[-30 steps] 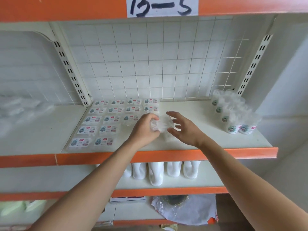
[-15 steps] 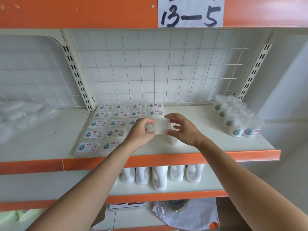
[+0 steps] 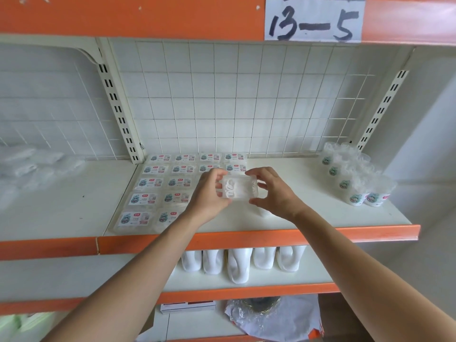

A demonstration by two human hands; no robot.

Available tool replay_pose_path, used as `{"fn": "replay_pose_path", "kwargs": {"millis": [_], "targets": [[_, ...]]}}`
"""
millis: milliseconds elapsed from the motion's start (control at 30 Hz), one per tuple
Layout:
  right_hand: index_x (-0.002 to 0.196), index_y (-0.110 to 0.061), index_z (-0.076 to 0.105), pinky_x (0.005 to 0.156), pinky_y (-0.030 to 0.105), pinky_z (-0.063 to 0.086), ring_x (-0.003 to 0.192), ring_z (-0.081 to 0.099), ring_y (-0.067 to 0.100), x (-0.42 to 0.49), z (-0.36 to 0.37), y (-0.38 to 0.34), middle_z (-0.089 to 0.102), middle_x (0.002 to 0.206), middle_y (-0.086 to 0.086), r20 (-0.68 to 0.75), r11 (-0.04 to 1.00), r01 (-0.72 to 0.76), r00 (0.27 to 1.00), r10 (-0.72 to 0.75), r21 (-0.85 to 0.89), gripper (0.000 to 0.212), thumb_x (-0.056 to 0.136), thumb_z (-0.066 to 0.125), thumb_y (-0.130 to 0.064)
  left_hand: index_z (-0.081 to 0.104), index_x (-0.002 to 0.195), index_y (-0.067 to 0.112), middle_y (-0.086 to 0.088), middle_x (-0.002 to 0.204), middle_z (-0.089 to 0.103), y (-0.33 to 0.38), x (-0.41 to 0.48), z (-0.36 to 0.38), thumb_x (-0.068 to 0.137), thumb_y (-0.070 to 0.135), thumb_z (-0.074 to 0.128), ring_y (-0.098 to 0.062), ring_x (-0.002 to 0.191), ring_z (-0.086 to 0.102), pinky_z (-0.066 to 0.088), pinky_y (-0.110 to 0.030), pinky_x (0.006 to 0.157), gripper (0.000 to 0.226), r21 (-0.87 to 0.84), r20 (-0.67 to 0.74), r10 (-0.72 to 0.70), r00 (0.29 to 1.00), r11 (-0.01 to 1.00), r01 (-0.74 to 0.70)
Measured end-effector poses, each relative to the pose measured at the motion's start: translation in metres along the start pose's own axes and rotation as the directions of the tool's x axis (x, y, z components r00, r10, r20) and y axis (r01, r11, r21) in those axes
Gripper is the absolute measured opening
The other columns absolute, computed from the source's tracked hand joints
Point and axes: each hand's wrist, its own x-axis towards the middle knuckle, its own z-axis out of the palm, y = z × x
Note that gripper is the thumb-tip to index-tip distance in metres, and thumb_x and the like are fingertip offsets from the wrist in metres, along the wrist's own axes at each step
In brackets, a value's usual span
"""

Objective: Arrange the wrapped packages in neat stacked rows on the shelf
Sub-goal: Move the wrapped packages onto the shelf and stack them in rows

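Observation:
A clear wrapped package [image 3: 238,188] is held above the white shelf [image 3: 291,215], its plain transparent side towards me. My left hand [image 3: 209,195] pinches its left end and my right hand [image 3: 274,193] pinches its right end. Several labelled packages [image 3: 172,183] lie flat in neat rows on the left part of the shelf, up to the wire grid back. My left hand hides part of the third row. A pale object [image 3: 262,213] shows on the shelf just under my right wrist.
Plastic-wrapped cups [image 3: 355,176] with labels stand in a line at the shelf's right end. Clear bags [image 3: 29,164] lie on the neighbouring shelf to the left. White bottles [image 3: 238,264] stand on the shelf below. An orange front edge [image 3: 271,236] runs along the shelf.
Both hands came together on the package and lifted it, turning it flat and level between them. The camera has tilted so the shelf sits lower in view.

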Motion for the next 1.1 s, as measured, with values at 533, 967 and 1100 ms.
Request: {"fn": "replay_pose_path", "kwargs": {"millis": [533,967,1100], "targets": [[0.095,-0.016,0.056,0.067,0.038,0.058,0.062,0.068,0.025,-0.006,-0.004,-0.014,0.065,0.073,0.014,-0.060,0.942,-0.270,0.956,0.287,0.202,0.028,0.101,0.040,-0.038,0.066,0.100,0.020,0.005,0.076,0.063,0.008,-0.004,-0.004,0.097,0.015,0.055,-0.016,0.069,0.059,0.055,-0.039,0.080,0.012,-0.114,0.029,-0.069,0.997,0.991,0.072],[0.122,-0.022,0.057,0.068,0.008,0.045,0.079,0.062,0.006,-0.001,-0.001,-0.014,0.057,0.109,-0.010,-0.034,0.988,-0.153,0.988,0.154,0.016,0.039,0.087,0.068,-0.037,0.053,0.071,0.019,0.003,0.065,0.052,0.011,-0.002,-0.005,0.100,0.027,0.047,-0.017,0.066,0.050,0.046,-0.037,0.069,0.031,-0.032,-0.020,-0.176,0.984,0.984,0.176],[0.111,-0.023,0.060,0.073,0.015,0.049,0.085,0.064,0.011,0.005,0.005,-0.020,0.063,0.109,-0.010,0.065,0.975,-0.221,0.974,0.218,0.037,0.029,0.086,0.070,-0.034,0.064,0.084,0.015,0.001,0.072,0.060,0.015,0.000,-0.009,0.098,0.029,0.051,-0.014,0.068,0.053,0.048,-0.036,0.070,0.024,-0.170,-0.074,-0.243,0.967,0.959,0.228]]}}
